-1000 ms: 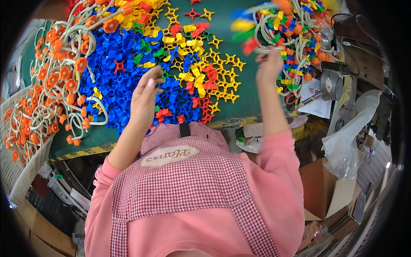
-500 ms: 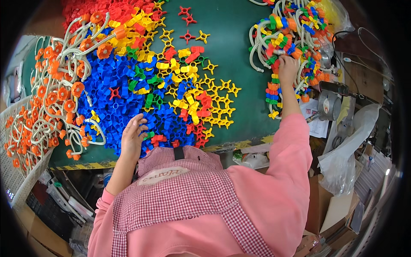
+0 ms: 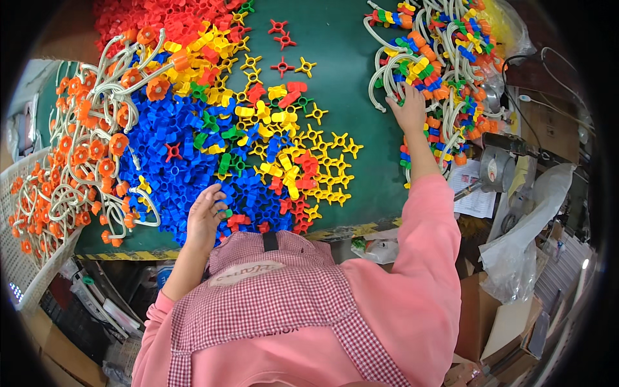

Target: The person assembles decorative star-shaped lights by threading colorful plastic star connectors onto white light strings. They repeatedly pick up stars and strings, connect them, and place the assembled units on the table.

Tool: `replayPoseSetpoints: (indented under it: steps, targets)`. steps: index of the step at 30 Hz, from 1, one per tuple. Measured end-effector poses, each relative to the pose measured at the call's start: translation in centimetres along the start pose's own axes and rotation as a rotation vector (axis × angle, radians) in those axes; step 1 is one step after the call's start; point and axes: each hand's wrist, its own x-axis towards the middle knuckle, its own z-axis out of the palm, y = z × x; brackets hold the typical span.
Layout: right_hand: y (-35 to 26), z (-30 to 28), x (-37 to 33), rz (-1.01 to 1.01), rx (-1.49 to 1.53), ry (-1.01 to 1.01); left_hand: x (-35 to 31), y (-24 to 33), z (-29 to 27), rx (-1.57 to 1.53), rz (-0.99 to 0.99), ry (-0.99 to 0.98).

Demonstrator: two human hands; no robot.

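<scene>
At the near edge of a heap of blue plastic pieces (image 3: pixel 171 138), my left hand (image 3: pixel 205 216) hovers with its fingers loosely bent and apart. A small green piece shows by its fingertips, and I see nothing held. My right hand (image 3: pixel 410 115) reaches to the pile on the right, its fingers stretched over the pale rope loops (image 3: pixel 389 72). These cords carry threaded red, yellow, green, blue and orange pieces (image 3: pixel 431 71). The fingertips touch the near side of the bundle; the palm's underside is hidden.
Loose yellow four-armed connectors (image 3: pixel 335 164) and red pieces (image 3: pixel 167 19) cover the green table (image 3: pixel 348 39). Cords with orange knobs (image 3: pixel 84 148) spill over a white basket (image 3: pixel 29 271) at left. A round metal device (image 3: pixel 496 166), plastic bag (image 3: pixel 529 232) and cardboard box (image 3: pixel 509 322) stand at right.
My right hand has moved left and a little nearer, its fingers now spread out. Some strung cords have shifted with it. My left hand has moved slightly nearer.
</scene>
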Motion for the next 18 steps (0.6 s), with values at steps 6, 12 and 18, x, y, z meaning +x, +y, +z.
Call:
replayPoseSetpoints:
  steps: [6,12,18]
  targets:
    - [-2.6,-1.0,4.4,-0.207,0.104,0.292,0.6,0.4,0.1,0.021,0.009,0.032]
    - [-5.9,2.6,14.0,-0.155,-0.362,0.087,0.7,0.7,0.9,0.013,-0.017,0.003]
    - [-5.2,-3.3,13.3,-0.410,-0.089,0.335,0.6,0.4,-0.9,-0.033,0.040,0.071]
